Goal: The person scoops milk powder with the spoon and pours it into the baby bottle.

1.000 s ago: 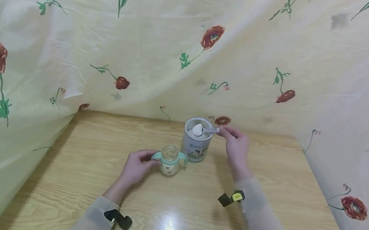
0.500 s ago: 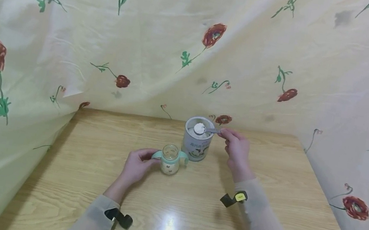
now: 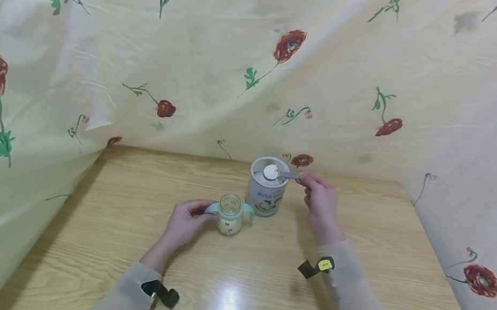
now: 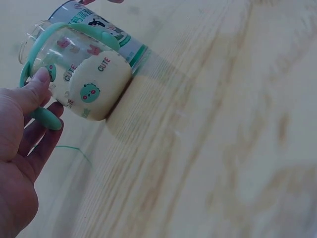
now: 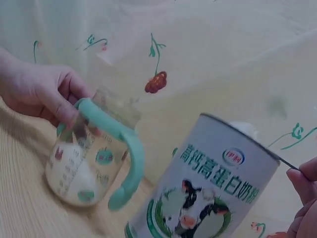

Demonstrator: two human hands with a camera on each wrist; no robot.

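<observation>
A clear baby bottle (image 3: 229,224) with mint-green handles stands upright on the table, lid off, white powder inside it. My left hand (image 3: 182,225) holds its left handle, thumb and fingers around the green loop (image 4: 47,118). Just behind and to the right stands an opened milk powder can (image 3: 263,200), with a cow picture on its label (image 5: 203,213). My right hand (image 3: 321,205) pinches the handle of a measuring scoop (image 3: 271,172), which is heaped with white powder. The scoop's bowl is at the can's mouth, its handle reaching over the right rim.
The wooden table (image 3: 119,232) carries both containers near its back edge. A pale cloth with red flowers (image 3: 204,61) hangs behind and along both sides. Black camera mounts sit on both sleeves (image 3: 353,296).
The powder heap on the scoop looks lower and flatter than a second ago, and the scoop has shifted very slightly over the can. My left hand and the bottle have stayed put.
</observation>
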